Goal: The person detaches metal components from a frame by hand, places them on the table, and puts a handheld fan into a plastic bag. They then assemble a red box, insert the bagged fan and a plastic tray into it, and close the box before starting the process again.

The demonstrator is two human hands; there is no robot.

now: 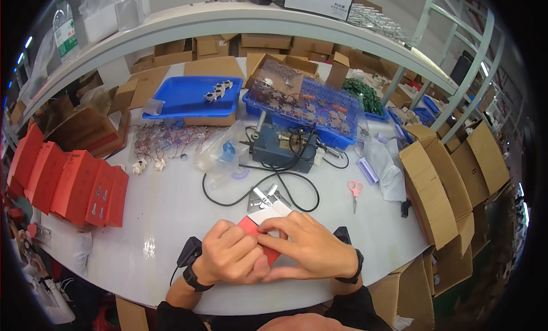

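A small red box [272,254] with a white flap is held at the near middle of the table, tilted between my two hands. My left hand [231,254] is closed round its left side, fingers curled, and covers much of it. From the right, my right hand [311,245] grips the box with bent fingers along its top and the thumb below. What lies inside the box is hidden. Just beyond the white flap stands a small metal toggle clamp [264,196] on a plate. Pink-handled scissors [355,188] lie to the right of my right hand.
Several red boxes [74,182] stand in a row at left. A blue press-like device [282,148] with a looped black cable is at centre. Behind are blue trays [191,94] with parts. Open cardboard boxes [428,182] line the right edge, and a shelf [228,20] spans above.
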